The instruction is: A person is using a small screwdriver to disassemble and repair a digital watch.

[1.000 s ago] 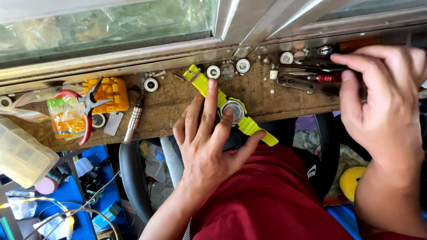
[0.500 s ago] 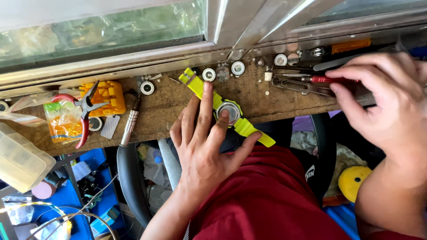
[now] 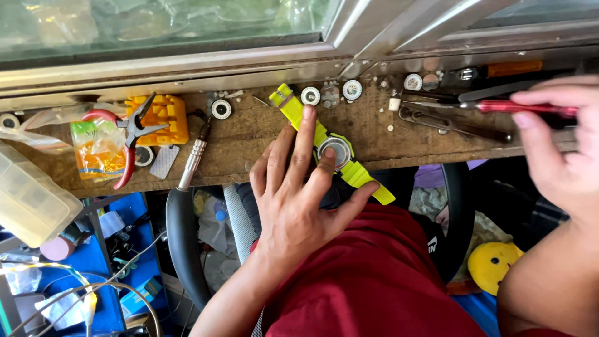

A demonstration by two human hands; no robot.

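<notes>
The left hand [image 3: 299, 193] presses spread fingers on the yellow-green wristwatch [image 3: 334, 146], which lies face-down on the wooden bench [image 3: 249, 140]. Right of the watch, the right hand [image 3: 561, 150] pinches a red-handled tool [image 3: 518, 107].

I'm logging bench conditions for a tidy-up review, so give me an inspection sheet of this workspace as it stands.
Surface: worn wooden bench, scratched, set against a metal window frame.
Job's things: yellow-green watch lying face down, caseback showing; red-handled tool.
Clutter: red-handled pliers on an orange holder block, small round watch parts, silver pin tool, snack packet, clear plastic box.
Hands: left hand presses the watch, fingers on strap and case; right hand grips the red-handled tool.
Cables: thin wires at lower left, below the bench.
Surroundings: red garment on the person's lap, yellow toy below.
</notes>
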